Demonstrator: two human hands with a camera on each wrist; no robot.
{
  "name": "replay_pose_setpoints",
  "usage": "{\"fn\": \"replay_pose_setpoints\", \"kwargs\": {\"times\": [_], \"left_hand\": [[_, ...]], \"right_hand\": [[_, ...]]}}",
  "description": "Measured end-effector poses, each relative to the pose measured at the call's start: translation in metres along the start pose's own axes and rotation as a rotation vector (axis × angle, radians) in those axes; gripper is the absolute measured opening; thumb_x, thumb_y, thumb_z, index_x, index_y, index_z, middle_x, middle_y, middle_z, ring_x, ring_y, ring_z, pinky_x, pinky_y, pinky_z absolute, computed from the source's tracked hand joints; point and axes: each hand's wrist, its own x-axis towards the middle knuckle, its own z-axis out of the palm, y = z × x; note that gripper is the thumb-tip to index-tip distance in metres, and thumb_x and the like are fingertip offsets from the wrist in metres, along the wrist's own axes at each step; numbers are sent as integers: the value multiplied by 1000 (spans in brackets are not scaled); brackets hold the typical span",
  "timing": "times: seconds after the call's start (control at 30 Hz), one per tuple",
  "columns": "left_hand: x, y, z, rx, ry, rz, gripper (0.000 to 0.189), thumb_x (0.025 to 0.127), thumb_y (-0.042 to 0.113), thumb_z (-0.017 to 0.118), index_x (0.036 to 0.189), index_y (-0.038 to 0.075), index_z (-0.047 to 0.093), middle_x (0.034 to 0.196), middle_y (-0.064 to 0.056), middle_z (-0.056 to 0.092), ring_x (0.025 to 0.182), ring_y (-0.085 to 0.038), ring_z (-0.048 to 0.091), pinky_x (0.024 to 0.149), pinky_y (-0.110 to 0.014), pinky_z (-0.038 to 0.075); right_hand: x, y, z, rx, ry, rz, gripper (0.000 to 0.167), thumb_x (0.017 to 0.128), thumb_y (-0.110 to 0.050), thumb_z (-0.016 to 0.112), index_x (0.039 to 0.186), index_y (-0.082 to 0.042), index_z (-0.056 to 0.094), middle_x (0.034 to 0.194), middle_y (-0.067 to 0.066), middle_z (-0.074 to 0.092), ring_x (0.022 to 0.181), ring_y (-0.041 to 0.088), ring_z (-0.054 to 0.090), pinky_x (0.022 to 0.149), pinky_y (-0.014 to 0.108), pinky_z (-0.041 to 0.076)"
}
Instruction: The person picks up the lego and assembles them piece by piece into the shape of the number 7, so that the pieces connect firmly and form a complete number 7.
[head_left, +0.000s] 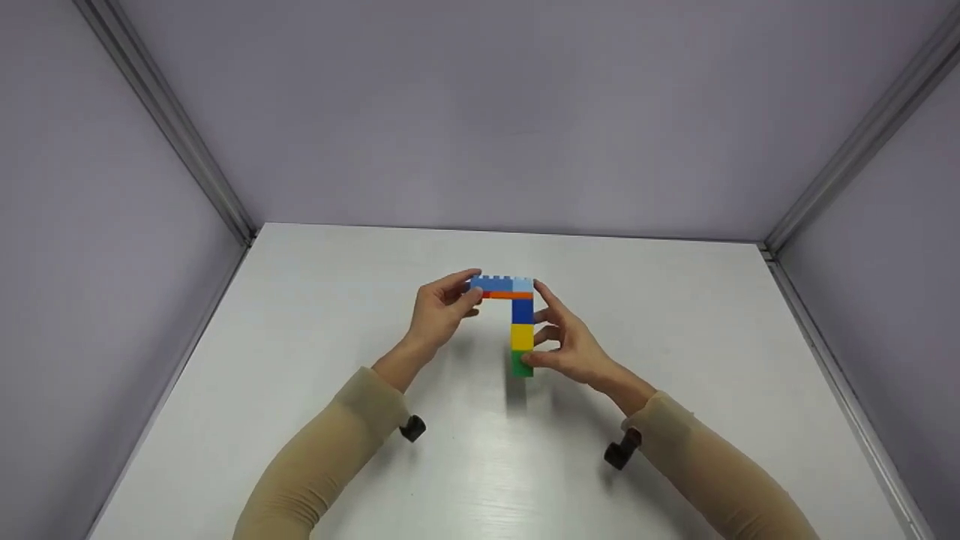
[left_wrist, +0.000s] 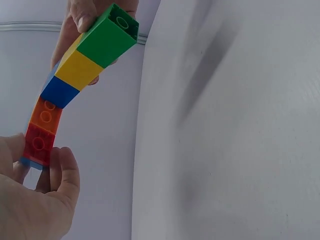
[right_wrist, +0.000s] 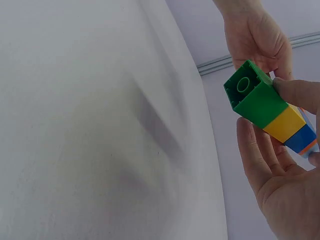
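Note:
Both hands hold one L-shaped build of toy building bricks above the table. Its upright column has a green brick (right_wrist: 261,104) at the bottom, a yellow brick (head_left: 523,337) over it and a dark blue brick (head_left: 523,311) above. An arm runs left from the top, with an orange brick (left_wrist: 45,115) and a red brick (left_wrist: 39,144) underneath, and a blue brick (head_left: 495,284) and a light blue brick (head_left: 523,285) on top. My left hand (head_left: 437,311) pinches the arm's free end. My right hand (head_left: 574,349) grips the column from the right, thumb on the green brick.
Beneath the build lies a white table (head_left: 315,300), with shadows of the hands and bricks on it. Pale panels (head_left: 480,112) and metal corner rails (head_left: 169,120) enclose the back and sides. A small black camera mount (head_left: 412,428) sits at the left cuff, and another black mount (head_left: 621,451) at the right.

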Motion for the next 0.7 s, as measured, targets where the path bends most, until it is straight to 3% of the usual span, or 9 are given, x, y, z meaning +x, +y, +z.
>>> {"fn": "replay_pose_setpoints", "kwargs": {"times": [0.2,0.4,0.57,0.7], "left_hand": [[13,-10,5,33,23,-32,48,107,16,77,154,13,69,139,-18,77,116,-34,80,98,-28,68],[26,-25,13,94,73,-76,47,105,21,81,151,16,72,141,-14,78,117,-24,79,99,-29,68],[40,-36,20,136,94,-155,47,106,21,81,152,13,72,144,-12,77,123,-24,77,101,-30,68],[51,-41,26,184,118,-233,48,106,23,81,153,17,71,146,-11,76,117,-22,77,101,-28,67]], "right_hand": [[12,6,-10,100,1,134,121,91,-4,86,182,-34,12,140,17,59,108,23,70,90,32,70],[23,12,-19,134,-17,255,121,90,-9,88,181,-40,13,145,17,57,112,23,72,91,38,71],[32,19,-26,148,-26,360,121,93,-9,87,182,-38,11,151,18,54,115,22,70,94,38,71],[41,23,-32,157,-16,436,116,95,-10,86,182,-38,14,158,19,51,119,26,68,98,38,70]]}}
